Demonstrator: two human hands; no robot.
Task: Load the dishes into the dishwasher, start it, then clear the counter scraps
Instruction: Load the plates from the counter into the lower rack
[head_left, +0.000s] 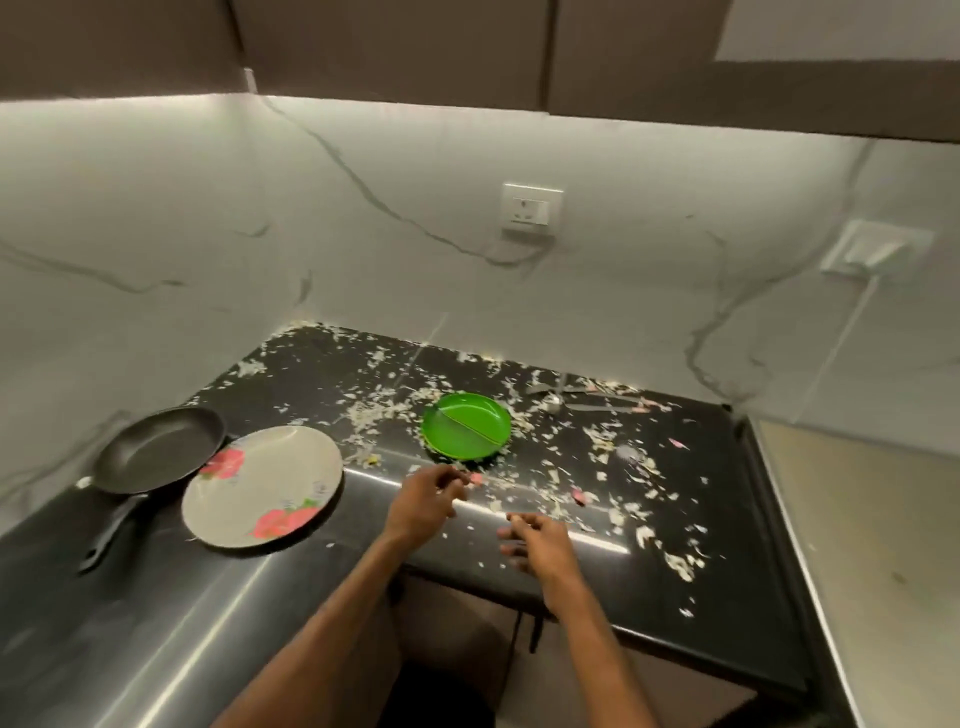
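Hovering over the front edge of the black counter (737, 545), the left hand (426, 499) had its fingers curled toward a small pink scrap (474, 479). Blur hid whether it pinched anything. The right hand (537, 545), near it, had loosely curled fingers and held nothing visible.

Just beyond the left hand sat a green divided plate (465, 428). Farther to that hand's left lay a floral plate (262, 486), with a black frying pan (156, 449) beside it. Pale scraps (363, 413) littered the counter around both hands, and cutlery (587, 402) lay well beyond the right hand. No dishwasher showed.

Loading seemed barely begun, since every dish was still out. The next move likely called for gripping the green plate's rim.
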